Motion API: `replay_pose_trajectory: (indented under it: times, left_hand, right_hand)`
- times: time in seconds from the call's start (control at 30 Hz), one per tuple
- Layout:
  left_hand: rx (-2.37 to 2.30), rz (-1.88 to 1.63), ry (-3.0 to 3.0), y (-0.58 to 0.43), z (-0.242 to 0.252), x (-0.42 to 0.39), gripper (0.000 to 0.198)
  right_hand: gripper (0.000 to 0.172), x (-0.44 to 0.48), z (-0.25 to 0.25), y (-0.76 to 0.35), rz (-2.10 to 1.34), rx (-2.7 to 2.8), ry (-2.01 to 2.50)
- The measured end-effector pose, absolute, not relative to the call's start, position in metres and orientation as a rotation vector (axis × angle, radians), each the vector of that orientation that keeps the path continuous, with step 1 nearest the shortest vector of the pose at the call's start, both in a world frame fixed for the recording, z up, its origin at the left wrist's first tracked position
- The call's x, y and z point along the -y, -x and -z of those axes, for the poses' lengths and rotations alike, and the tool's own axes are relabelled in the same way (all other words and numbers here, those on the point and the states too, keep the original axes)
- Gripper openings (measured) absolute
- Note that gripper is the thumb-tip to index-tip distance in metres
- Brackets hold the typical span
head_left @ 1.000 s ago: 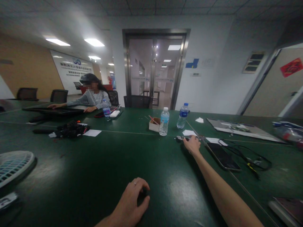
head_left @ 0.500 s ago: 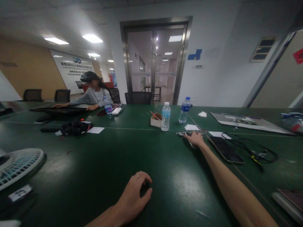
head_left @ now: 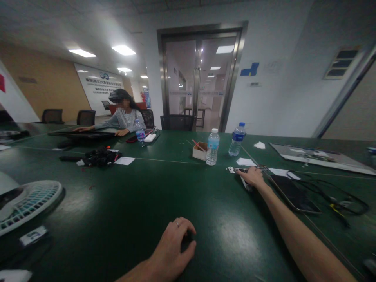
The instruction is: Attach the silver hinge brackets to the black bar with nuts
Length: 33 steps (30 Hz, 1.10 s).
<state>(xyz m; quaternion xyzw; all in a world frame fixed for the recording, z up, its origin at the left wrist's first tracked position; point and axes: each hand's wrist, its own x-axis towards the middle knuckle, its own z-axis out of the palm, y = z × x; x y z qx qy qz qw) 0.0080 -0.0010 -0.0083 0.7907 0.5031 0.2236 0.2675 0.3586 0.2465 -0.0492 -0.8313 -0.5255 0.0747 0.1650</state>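
My left hand [head_left: 176, 246] hovers low over or rests on the near part of the green table [head_left: 132, 207]. Its fingers curl, thumb apart, with nothing between them; a ring is on one finger. Farther off, my right hand [head_left: 253, 176] reaches out, its fingers closed down over a small flat piece with a pale edge [head_left: 246, 184], mostly hidden, so its kind is unclear. Beside the fingertips lies a thin silvery strip with holes [head_left: 232, 170]. White paper [head_left: 246, 161] lies just behind that hand, and a dark phone-like slab [head_left: 293, 192] to its right.
Two water bottles, one white-capped [head_left: 212, 148] and one blue-capped [head_left: 237, 139], stand beyond, beside a small open box [head_left: 199, 152]. Cables [head_left: 337, 196] lie at right, a fan [head_left: 32, 203] at left. Across the table a person [head_left: 125, 115] sits at a dark panel [head_left: 85, 134].
The view has turned slightly left, so everything appears shifted right. My right hand stays at the flat piece. My left hand keeps its curled shape.
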Motion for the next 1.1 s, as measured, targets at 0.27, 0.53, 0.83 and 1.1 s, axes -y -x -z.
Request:
replay_pose_trajectory:
  times: [0.27,0.53,0.83,1.1]
  left_hand:
    - [-1.324,-0.576,-2.136,-0.007,0.003,0.002,0.015]
    - [-1.339,-0.573,-2.124,-0.008,0.001,0.003,0.015]
    - [-1.332,-0.537,-2.109,-0.009,-0.004,0.003,0.017]
    - [-1.345,-0.562,-2.144,-0.008,0.001,0.002,0.014]
  right_hand:
    - [0.081,-0.242,0.049,-0.361,-0.239,1.48,2.351]
    - [0.082,-0.245,0.052,-0.361,-0.241,1.409,2.343]
    - [0.088,-0.242,0.051,-0.358,-0.225,1.429,2.363]
    - [0.084,-0.243,0.048,-0.359,-0.223,1.469,2.349]
